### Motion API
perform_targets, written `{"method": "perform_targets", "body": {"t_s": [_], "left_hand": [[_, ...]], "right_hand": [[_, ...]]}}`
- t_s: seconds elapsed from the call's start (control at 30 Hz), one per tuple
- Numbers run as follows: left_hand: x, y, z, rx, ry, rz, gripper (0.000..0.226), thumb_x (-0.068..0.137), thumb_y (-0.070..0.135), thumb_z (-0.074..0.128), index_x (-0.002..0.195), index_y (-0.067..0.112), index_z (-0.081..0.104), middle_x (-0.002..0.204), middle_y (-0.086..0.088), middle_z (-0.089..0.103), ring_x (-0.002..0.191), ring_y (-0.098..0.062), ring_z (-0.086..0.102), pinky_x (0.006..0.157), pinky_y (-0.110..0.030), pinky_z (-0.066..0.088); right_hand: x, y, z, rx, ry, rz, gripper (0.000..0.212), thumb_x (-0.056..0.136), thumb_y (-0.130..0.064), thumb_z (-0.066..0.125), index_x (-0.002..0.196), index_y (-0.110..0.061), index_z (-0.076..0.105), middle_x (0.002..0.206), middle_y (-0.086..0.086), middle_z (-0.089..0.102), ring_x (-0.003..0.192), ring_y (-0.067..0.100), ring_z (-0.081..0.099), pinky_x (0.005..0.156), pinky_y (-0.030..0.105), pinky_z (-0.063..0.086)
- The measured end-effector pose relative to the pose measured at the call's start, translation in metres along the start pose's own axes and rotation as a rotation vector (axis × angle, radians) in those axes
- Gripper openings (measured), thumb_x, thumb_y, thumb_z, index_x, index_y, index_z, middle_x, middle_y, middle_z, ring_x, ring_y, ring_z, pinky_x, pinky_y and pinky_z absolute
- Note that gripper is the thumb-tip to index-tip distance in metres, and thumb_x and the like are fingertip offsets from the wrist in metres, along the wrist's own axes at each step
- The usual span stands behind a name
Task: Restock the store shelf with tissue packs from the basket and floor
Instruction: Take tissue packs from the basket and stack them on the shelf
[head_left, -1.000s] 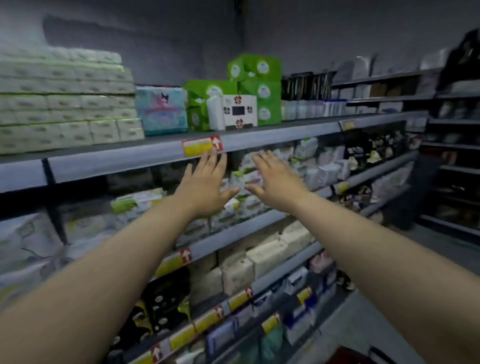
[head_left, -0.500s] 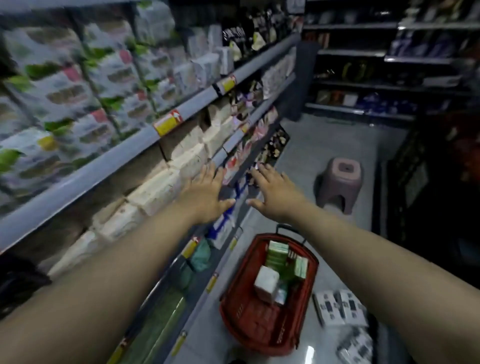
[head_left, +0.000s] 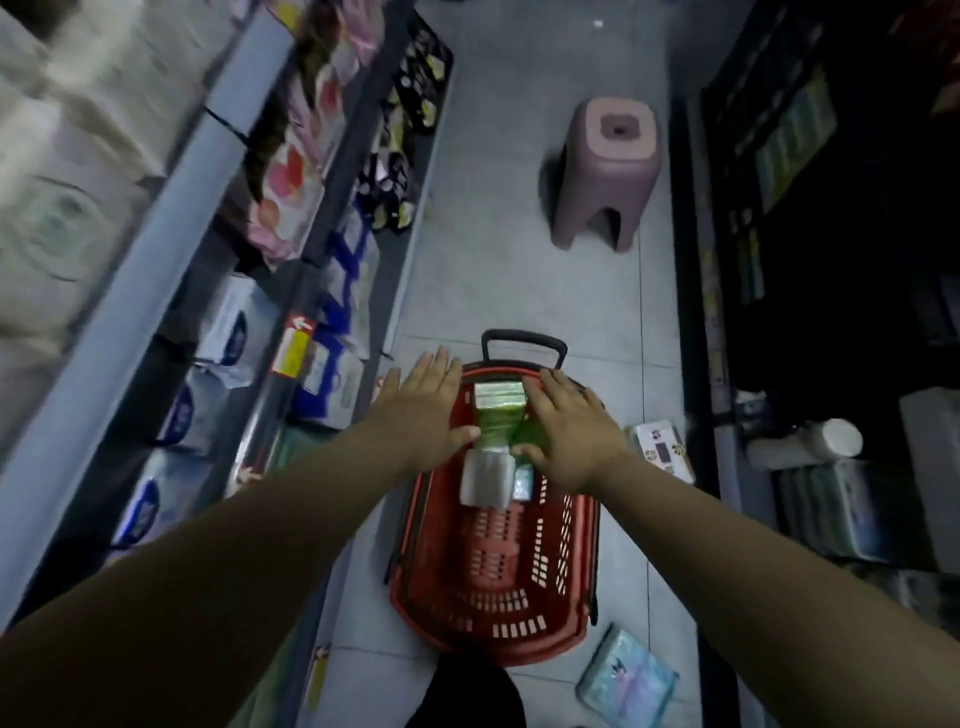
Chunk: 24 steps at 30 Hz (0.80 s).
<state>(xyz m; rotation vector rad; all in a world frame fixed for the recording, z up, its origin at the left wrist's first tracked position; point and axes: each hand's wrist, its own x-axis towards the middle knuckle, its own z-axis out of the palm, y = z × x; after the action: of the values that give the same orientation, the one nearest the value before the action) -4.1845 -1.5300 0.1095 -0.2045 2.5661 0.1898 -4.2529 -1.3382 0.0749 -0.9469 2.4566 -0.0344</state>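
I see both arms stretched down over a red plastic basket (head_left: 498, 587) with slotted walls and a black handle, sitting on the grey tiled floor (head_left: 519, 280). Left hand (head_left: 423, 410) flat, fingers spread, palm down over the basket's left rim, holding nothing, thumb just touching a green film-wrapped tissue pack (head_left: 498, 415). Right hand (head_left: 571, 436) also open and flat, lying on the right side of the same green pack; no closed grip visible. Below the green pack lies a white soft-wrapped pack (head_left: 485, 483), rectangular, in the basket's far half. On the floor to the right of the basket: a white patterned box pack (head_left: 662, 449); near the bottom, a pale blue glossy pack (head_left: 626, 675). Shelf (head_left: 171, 270) on the left, grey metal edge, blurred white and blue packs. Pink plastic stool (head_left: 608, 171), rounded square, stands farther down the aisle.
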Motion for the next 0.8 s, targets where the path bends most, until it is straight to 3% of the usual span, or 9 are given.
{"method": "perform_targets", "body": {"t_s": [0.17, 0.3, 0.4, 0.57, 0.7, 0.8], "left_hand": [[0.074, -0.007, 0.078, 0.053, 0.002, 0.103, 0.088, 0.094, 0.059, 0.039, 0.154, 0.012, -0.005, 0.162, -0.009, -0.011, 0.15, -0.023, -0.006, 0.118, -0.046, 0.001], [0.119, -0.012, 0.143, 0.021, -0.072, 0.144, 0.088, 0.095, 0.056, 0.041, 0.154, 0.013, -0.008, 0.161, -0.008, -0.015, 0.149, -0.022, -0.01, 0.118, -0.046, -0.001], [0.14, -0.014, 0.189, -0.022, -0.103, 0.16, 0.087, 0.095, 0.056, 0.04, 0.154, 0.014, -0.009, 0.161, -0.007, -0.017, 0.149, -0.022, -0.012, 0.118, -0.045, -0.001], [0.154, -0.009, 0.256, -0.114, -0.073, 0.171, 0.087, 0.095, 0.054, 0.043, 0.154, 0.014, -0.006, 0.162, -0.008, -0.012, 0.149, -0.022, -0.01, 0.118, -0.043, -0.002], [0.152, -0.006, 0.289, -0.201, -0.05, 0.162, 0.086, 0.094, 0.049, 0.049, 0.155, 0.013, -0.001, 0.162, -0.008, -0.009, 0.15, -0.023, -0.007, 0.121, -0.046, 0.006], [0.147, -0.009, 0.304, -0.243, -0.035, 0.136, 0.087, 0.093, 0.046, 0.053, 0.155, 0.012, 0.002, 0.163, -0.009, -0.005, 0.15, -0.024, -0.006, 0.12, -0.048, 0.01]], "right_hand": [[0.049, 0.031, 0.081, 0.052, -0.046, 0.099, 0.092, 0.092, -0.057, 0.047, 0.156, -0.017, -0.006, 0.163, 0.01, -0.01, 0.15, 0.024, -0.011, 0.121, 0.045, 0.0], [0.083, 0.054, 0.137, 0.004, -0.09, 0.153, 0.103, 0.089, -0.053, 0.056, 0.153, -0.015, -0.015, 0.16, 0.011, -0.019, 0.148, 0.026, -0.017, 0.122, 0.047, -0.001], [0.107, 0.07, 0.168, -0.066, -0.117, 0.203, 0.106, 0.089, -0.044, 0.06, 0.151, -0.012, -0.021, 0.158, 0.013, -0.027, 0.147, 0.027, -0.022, 0.121, 0.046, -0.003], [0.138, 0.096, 0.206, -0.121, -0.119, 0.275, 0.122, 0.082, -0.045, 0.07, 0.149, -0.013, -0.026, 0.149, 0.011, -0.041, 0.144, 0.028, -0.027, 0.12, 0.047, -0.004], [0.151, 0.11, 0.233, -0.15, -0.102, 0.289, 0.125, 0.079, -0.022, 0.076, 0.148, -0.019, -0.028, 0.154, 0.014, -0.035, 0.145, 0.028, -0.026, 0.12, 0.045, -0.003], [0.147, 0.11, 0.242, -0.157, -0.038, 0.28, 0.118, 0.078, -0.015, 0.073, 0.152, -0.022, -0.019, 0.161, 0.015, -0.009, 0.149, 0.032, -0.008, 0.12, 0.045, 0.003]]}}
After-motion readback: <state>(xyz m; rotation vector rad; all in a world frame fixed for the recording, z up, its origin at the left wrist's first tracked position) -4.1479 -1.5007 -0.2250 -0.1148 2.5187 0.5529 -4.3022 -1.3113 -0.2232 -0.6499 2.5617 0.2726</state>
